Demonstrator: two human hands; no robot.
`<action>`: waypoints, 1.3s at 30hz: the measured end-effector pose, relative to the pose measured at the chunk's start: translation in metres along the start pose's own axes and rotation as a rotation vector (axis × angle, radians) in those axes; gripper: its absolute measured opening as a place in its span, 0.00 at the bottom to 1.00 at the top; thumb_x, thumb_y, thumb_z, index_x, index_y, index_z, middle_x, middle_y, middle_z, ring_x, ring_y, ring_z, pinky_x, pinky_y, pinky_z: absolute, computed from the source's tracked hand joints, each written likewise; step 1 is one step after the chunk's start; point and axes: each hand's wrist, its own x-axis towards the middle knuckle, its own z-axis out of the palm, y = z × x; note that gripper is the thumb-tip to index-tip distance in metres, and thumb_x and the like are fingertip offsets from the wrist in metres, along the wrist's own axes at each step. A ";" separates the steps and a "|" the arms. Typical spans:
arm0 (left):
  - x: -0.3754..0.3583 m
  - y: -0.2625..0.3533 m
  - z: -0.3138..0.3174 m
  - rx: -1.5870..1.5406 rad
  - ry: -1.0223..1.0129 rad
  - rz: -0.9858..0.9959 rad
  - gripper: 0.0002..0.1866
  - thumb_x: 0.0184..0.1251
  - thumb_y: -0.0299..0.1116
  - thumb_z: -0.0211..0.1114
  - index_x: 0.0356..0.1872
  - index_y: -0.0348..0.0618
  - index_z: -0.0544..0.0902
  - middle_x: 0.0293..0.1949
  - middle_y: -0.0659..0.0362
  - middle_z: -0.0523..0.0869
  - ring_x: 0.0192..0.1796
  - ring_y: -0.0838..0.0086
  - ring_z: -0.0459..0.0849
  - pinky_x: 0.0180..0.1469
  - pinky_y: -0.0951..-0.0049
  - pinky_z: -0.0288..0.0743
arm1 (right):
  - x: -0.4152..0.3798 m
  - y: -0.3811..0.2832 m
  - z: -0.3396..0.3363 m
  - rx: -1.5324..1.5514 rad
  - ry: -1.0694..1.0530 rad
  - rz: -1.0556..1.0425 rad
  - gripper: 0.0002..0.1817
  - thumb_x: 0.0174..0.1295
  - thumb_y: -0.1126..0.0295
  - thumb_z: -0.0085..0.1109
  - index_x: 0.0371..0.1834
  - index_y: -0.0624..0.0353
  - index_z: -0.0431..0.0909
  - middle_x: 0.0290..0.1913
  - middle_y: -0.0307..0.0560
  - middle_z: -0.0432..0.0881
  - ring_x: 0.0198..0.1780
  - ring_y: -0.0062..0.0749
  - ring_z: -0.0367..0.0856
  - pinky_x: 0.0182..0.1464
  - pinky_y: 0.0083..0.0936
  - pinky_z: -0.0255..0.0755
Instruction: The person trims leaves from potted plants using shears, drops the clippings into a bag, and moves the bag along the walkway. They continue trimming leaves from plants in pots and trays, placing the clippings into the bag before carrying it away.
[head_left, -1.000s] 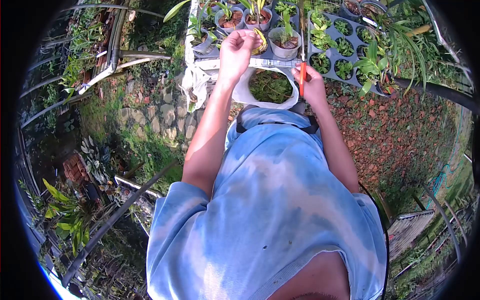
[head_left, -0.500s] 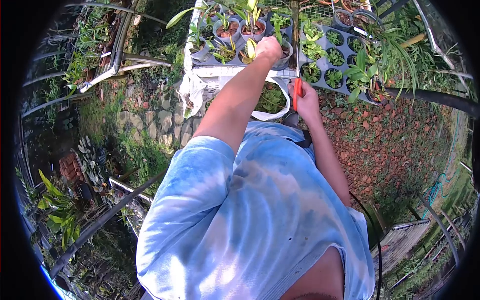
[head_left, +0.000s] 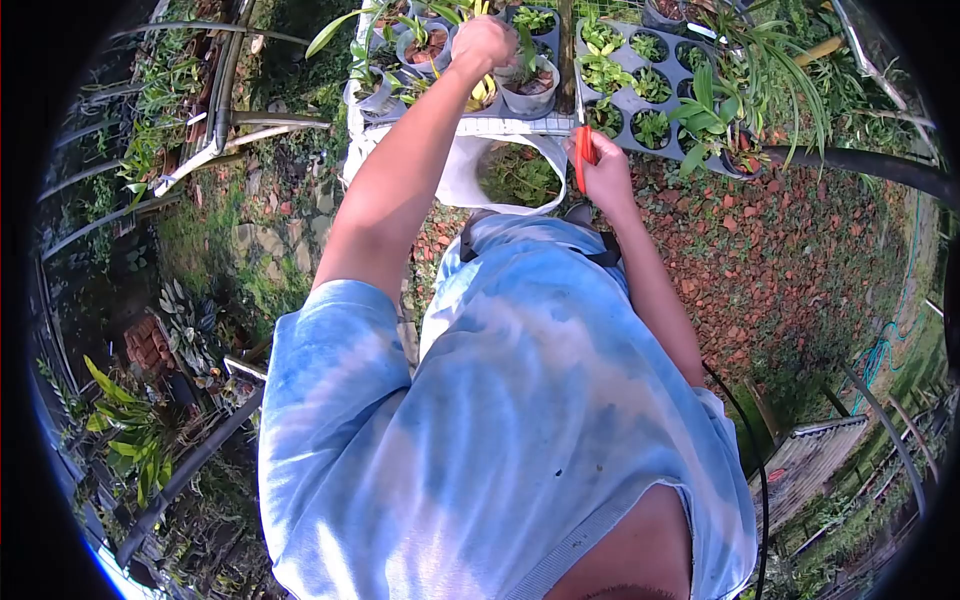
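My left hand [head_left: 485, 42] reaches over the potted plants at the top, fingers closed beside yellow-green stems. What lies in its grip is hidden behind the hand. Below it is a plant with yellow leaves [head_left: 483, 94], next to a clear plastic pot [head_left: 528, 92]. My right hand [head_left: 606, 174] is closed around red-handled shears [head_left: 582, 158], whose thin tip points up toward the tray edge. Between my arms hangs a white bag [head_left: 462, 172], open at the top, with green plant matter [head_left: 520, 176] inside.
A grey cell tray [head_left: 626, 100] of small green plants stands right of a wooden divider [head_left: 567, 60]. A long-leaved plant [head_left: 712, 118] leans over its right side. A dark pipe [head_left: 870, 170] extends rightward. Broken red stones [head_left: 740, 250] cover the ground.
My left hand has moved up and left, from near the right-hand pot to the yellow-green stems. The view has shifted, showing more of the bag. My right hand still holds the shears.
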 end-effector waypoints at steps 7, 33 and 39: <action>-0.102 0.031 -0.074 -0.463 0.181 0.008 0.11 0.67 0.35 0.66 0.37 0.37 0.91 0.29 0.51 0.91 0.32 0.66 0.91 0.40 0.65 0.83 | 0.004 0.000 0.007 -0.042 -0.044 -0.008 0.13 0.68 0.70 0.69 0.52 0.63 0.82 0.42 0.38 0.86 0.44 0.16 0.82 0.49 0.18 0.75; -0.159 -0.011 -0.066 -1.424 0.167 0.487 0.14 0.73 0.32 0.67 0.54 0.38 0.85 0.39 0.57 0.91 0.38 0.76 0.90 0.48 0.75 0.86 | 0.006 -0.002 0.023 0.194 -0.023 -0.060 0.14 0.67 0.71 0.69 0.52 0.66 0.82 0.44 0.39 0.85 0.44 0.16 0.82 0.50 0.18 0.76; -0.101 -0.029 0.068 -0.967 0.000 -0.024 0.24 0.70 0.30 0.71 0.62 0.28 0.78 0.35 0.57 0.90 0.33 0.81 0.86 0.39 0.79 0.84 | 0.000 0.007 0.015 0.090 0.056 0.002 0.12 0.66 0.71 0.70 0.49 0.66 0.84 0.44 0.40 0.86 0.45 0.18 0.82 0.52 0.20 0.76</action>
